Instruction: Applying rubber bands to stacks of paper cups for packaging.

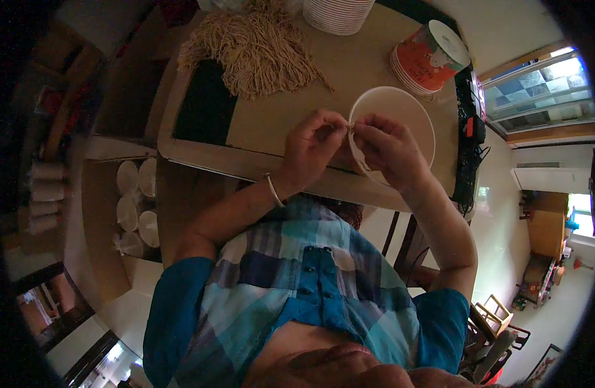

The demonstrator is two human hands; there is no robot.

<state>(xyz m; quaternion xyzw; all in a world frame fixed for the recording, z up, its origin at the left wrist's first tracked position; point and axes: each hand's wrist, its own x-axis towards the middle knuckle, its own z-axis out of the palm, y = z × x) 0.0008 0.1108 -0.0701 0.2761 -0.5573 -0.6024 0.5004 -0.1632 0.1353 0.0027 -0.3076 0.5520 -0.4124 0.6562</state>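
Bench [255,129] comes first in size, its top brown with a dark green patch at the left, in front of the person in the blue plaid shirt [271,258]. Left of the person and lower down stands a cardboard box [102,220] holding pale, round-ended rolls [126,213]. On the bench, toward the far left, lies a loose heap of tan string [262,55], a few ends trailing to the right. An open white bucket [411,119] stands near the front edge on the right; beyond it sits a stack of red and green tubs [423,61], mouths down, and at the far edge a stack of white tubs [339,16]. Left hand [330,132] and right hand [375,139] meet at the bucket's left rim, each pinching thumb against finger, on a short tan strand [351,129] between their tips. How the strand is tied or twisted is too small to tell. A pale bracelet [273,191] circles the left wrist.
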